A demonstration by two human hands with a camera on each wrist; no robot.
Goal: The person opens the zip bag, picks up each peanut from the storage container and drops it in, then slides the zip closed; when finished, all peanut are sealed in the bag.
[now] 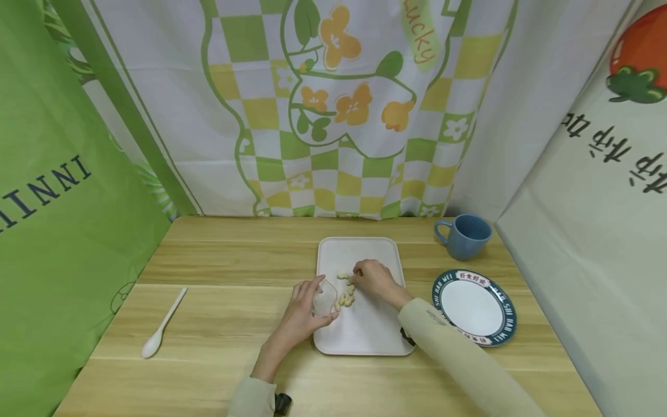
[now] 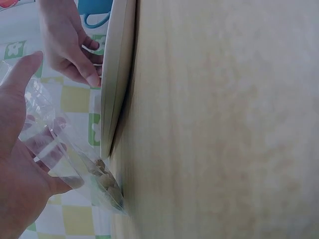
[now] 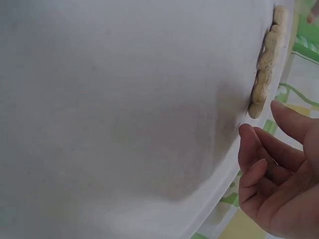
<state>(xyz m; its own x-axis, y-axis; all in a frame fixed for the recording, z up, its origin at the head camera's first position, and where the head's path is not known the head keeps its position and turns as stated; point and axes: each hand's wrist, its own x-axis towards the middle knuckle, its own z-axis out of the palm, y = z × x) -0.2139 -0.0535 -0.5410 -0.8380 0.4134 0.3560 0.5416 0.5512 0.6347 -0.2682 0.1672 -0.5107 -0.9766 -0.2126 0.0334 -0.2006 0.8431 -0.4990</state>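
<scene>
My left hand point(image 1: 298, 311) holds a clear plastic bag point(image 1: 325, 299) at the left edge of a white tray point(image 1: 365, 339), thumb and fingers spread around its mouth. Several peanuts lie in the bag's low end point(image 2: 107, 183) in the left wrist view. On the tray, loose peanuts point(image 1: 346, 299) form a curved line beside the bag. My right hand point(image 1: 376, 280) is over the tray at the upper end of that line. In the right wrist view, its thumb and index tips are apart, close to a row of peanuts point(image 3: 268, 59), with nothing seen between them.
A white spoon point(image 1: 164, 324) lies on the wooden table point(image 1: 219, 260) at the left. Right of the tray are a plate with a dark patterned rim point(image 1: 510, 315) and, behind it, a blue mug point(image 1: 467, 238). Printed curtains point(image 1: 359, 168) hang along the table's back and sides.
</scene>
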